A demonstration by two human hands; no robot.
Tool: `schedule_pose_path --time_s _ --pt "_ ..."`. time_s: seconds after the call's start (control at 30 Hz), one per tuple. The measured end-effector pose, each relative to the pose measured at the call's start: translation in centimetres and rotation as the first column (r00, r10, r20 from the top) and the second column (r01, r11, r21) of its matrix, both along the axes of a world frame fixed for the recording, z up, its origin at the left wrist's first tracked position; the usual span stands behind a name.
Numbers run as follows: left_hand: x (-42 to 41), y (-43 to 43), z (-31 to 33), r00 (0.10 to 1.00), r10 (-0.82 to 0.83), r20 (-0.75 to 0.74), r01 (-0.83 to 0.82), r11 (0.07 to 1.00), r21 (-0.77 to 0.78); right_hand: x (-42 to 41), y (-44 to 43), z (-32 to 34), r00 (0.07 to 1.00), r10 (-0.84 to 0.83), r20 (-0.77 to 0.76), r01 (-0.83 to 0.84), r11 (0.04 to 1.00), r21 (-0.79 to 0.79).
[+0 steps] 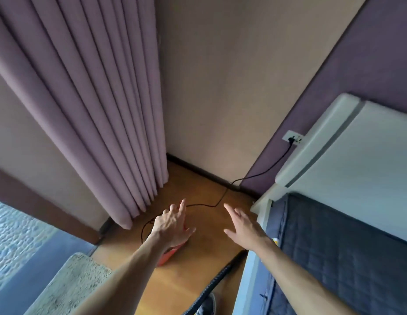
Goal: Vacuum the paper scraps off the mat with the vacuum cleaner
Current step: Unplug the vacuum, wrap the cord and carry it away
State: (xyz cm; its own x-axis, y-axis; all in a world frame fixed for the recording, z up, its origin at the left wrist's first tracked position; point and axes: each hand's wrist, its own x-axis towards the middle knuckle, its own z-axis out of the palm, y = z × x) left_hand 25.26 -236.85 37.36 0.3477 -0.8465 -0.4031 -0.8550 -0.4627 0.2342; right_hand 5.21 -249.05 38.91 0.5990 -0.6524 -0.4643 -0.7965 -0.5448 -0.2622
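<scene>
The vacuum cleaner shows only as a red, smooth-sided body low on the wooden floor, near the corner of the room between the curtain and the bed. The left hand covers most of it, so its shape and handle are hidden; a sliver of red also peeks out by the raised index finger. That hand is spread with fingers fairly straight, and whether it touches the red body or hovers just above cannot be told. The right hand is held flat and apart from the left, fingers extended, gripping nothing, over bare floor beside the bed.

A thin black cord runs from a plug in the wall outlet down to the floor and loops under the left hand. A black ribbed hose crosses the floor near the bottom edge, its ends hidden by the bed corner and the frame. The pale, shaggy mat lies at lower left, cut off by the frame and partly behind the left forearm
</scene>
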Motion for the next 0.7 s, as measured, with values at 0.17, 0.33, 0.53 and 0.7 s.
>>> schedule_pose_path --time_s 0.17,0.33,0.53,0.7 --pt "0.2 -1.9 9.1 0.999 -0.024 0.047 0.029 0.994 -0.103 -1.1 -1.1 8.5 0.999 -0.010 0.048 0.019 0.983 -0.183" --pt "-0.9 -3.4 15.2 0.984 -0.118 0.130 0.138 0.979 -0.153 -3.2 -1.2 14.0 0.996 -0.041 0.082 0.063 0.956 -0.286" --pt "-2.5 -5.0 18.7 0.957 -0.199 0.213 0.248 0.939 -0.240 -5.7 -1.3 17.9 0.990 -0.076 0.122 0.116 0.920 -0.375" --pt "-4.0 -7.4 19.4 0.933 -0.259 0.249 0.321 0.912 -0.256 -8.0 -1.9 19.5 0.983 -0.119 0.139 0.166 0.900 -0.403"
